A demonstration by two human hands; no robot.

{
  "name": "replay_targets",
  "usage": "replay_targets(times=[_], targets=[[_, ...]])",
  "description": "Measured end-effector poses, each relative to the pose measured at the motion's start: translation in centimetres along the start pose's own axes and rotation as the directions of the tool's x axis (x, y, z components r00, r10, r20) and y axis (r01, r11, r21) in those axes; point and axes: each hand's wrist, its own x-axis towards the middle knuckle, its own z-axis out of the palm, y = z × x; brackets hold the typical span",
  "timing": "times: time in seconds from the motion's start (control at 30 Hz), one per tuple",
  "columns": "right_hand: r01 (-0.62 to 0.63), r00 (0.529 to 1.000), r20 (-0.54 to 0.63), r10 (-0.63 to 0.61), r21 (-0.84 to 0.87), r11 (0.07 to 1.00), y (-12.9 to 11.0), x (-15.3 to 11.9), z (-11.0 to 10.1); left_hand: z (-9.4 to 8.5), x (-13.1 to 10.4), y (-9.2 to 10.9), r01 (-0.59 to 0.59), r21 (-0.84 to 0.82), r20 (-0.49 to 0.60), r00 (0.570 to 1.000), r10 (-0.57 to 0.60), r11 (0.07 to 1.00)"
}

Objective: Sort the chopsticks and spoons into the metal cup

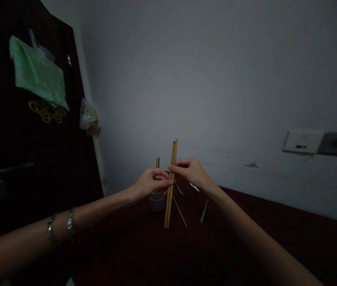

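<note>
Pale wall (198, 91) behind, two wooden chopsticks (170, 194) stand side by side, near-upright, tops leaning right; the right hand (191, 171) pinches them higher, the left hand (150, 182) lower. A cup (157, 203) holding sticks (158, 162) sits nearer the left hand.

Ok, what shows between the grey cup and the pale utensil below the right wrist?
In the head view: two chopsticks, held up by the left hand and right hand, then a thin slanting stick on the dark table.

Single head-worn view, facing forward and down, near dark table (216, 250), pale wall (201, 79) beyond
</note>
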Motion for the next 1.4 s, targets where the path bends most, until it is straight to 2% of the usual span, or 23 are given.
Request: replay_targets(times=[0.1, 0.2, 0.27, 0.33, 0.4, 0.5, 0.6, 0.73, 0.87, 0.97, 1.03, 1.1, 1.2, 1.27, 1.4], targets=[[-0.068, 0.997, 0.027, 0.067, 0.06, 0.996, 1.0, 0.1, -0.3, -0.4, -0.2, -0.9, 0.061, -0.065, 0.046, 0.997, -0.058, 0.996], [-0.12, 0.993, -0.003, 0.12, 0.066, 0.991, 3.4, 1.4, -2.0, -1.2, -1.0, -2.1, 0.182, 0.021, 0.124, 0.975, -0.183, 0.983], [-0.11, 0.994, -0.023, 0.109, -0.03, 0.993, 5.9, 2.7, -3.7, -1.6, -2.1, -3.5, 0.26, 0.133, 0.171, 0.944, -0.281, 0.956], [-0.118, 0.993, -0.042, 0.111, -0.213, 0.97, 8.9, 4.2, -5.5, -1.7, -3.5, -5.3, 0.304, 0.247, 0.2, 0.913, -0.355, 0.92], [-0.127, 0.992, -0.052, 0.116, -0.464, 0.876, 12.2, 5.4, -7.0, -1.5, -5.0, -7.6, 0.351, 0.328, 0.221, 0.874, -0.433, 0.877], [-0.129, 0.985, -0.027, 0.168, -0.762, 0.635, 16.9, 6.4, -8.4, -1.0, -6.8, -10.8, 0.496, 0.396, 0.209, 0.77, -0.603, 0.772], [-0.155, 0.977, -0.04, 0.207, -0.804, 0.573, 20.5, 6.8, -9.0, -0.3, -7.7, -13.0, 0.599, 0.431, 0.161, 0.684, -0.711, 0.674], [-0.177, 0.975, -0.071, 0.209, -0.82, 0.544, 23.5, 7.4, -9.7, 0.1, -7.7, -13.8, 0.646, 0.457, 0.109, 0.641, -0.76, 0.611], [-0.208, 0.967, -0.092, 0.238, -0.826, 0.525, 26.0, 8.1, -10.5, -0.1, -7.4, -14.0, 0.621, 0.467, 0.121, 0.66, -0.741, 0.629], [-0.211, 0.958, -0.069, 0.278, -0.826, 0.522, 27.9, 8.3, -10.7, -0.3, -7.2, -13.8, 0.61, 0.508, 0.097, 0.661, -0.744, 0.609], [-0.212, 0.954, -0.06, 0.293, -0.826, 0.522, 29.0, 8.3, -10.7, -0.6, -7.1, -13.5, 0.566, 0.569, 0.086, 0.68, -0.728, 0.597], [-0.213, 0.951, -0.053, 0.304, -0.825, 0.523, 29.9, 8.2, -10.7, -0.8, -7.0, -12.9, 0.458, 0.671, 0.068, 0.745, -0.664, 0.583], [-0.21, 0.948, -0.04, 0.314, -0.824, 0.527, 30.7, 8.3, -10.6, -1.1, -6.6, -12.1, 0.25, 0.822, 0.077, 0.842, -0.534, 0.511], [-0.202, 0.948, -0.027, 0.317, -0.823, 0.531, 31.0, 8.4, -10.4, -1.3, -6.3, -11.7, 0.142, 0.879, 0.115, 0.863, -0.492, 0.455], [-0.161, 0.948, 0.03, 0.316, -0.813, 0.56, 31.4, 8.8, -9.9, -1.7, -5.9, -11.5, -0.017, 0.935, 0.189, 0.871, -0.454, 0.355]])
